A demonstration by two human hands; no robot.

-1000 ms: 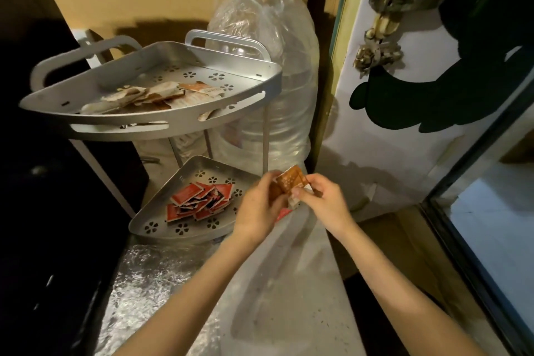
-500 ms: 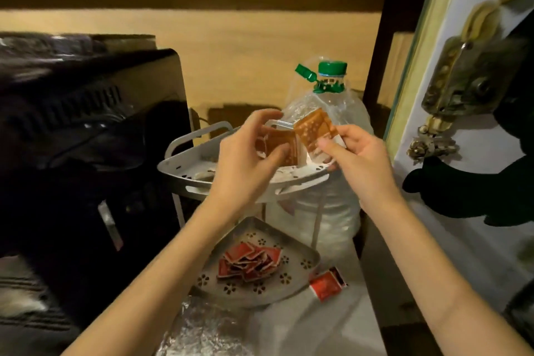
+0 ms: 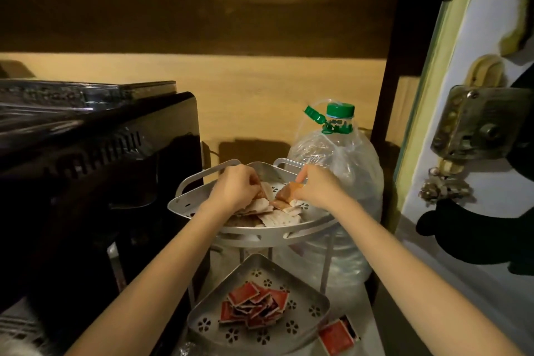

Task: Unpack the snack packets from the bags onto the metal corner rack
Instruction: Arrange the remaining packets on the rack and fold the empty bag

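Note:
The metal corner rack has an upper tier [image 3: 185, 205] and a lower tier [image 3: 315, 312]. Both of my hands are over the upper tier. My right hand [image 3: 318, 188] pinches an orange-brown snack packet [image 3: 289, 192] just above the pile of pale and brown packets [image 3: 274, 215] lying there. My left hand [image 3: 235, 188] is closed on another brown packet, mostly hidden under its fingers, and rests against the pile. A heap of red packets [image 3: 254, 308] lies in the lower tier.
A large water bottle [image 3: 341, 179] with a green cap stands right behind the rack. A black appliance [image 3: 95, 182] fills the left side. Loose red packets [image 3: 336, 337] lie on the counter at the lower right. A white door with a metal latch [image 3: 476, 127] is at the right.
Both hands have gone down from in front of the bottle to the upper tier, carrying the brown packets onto the pile. The view has tilted up since a second ago.

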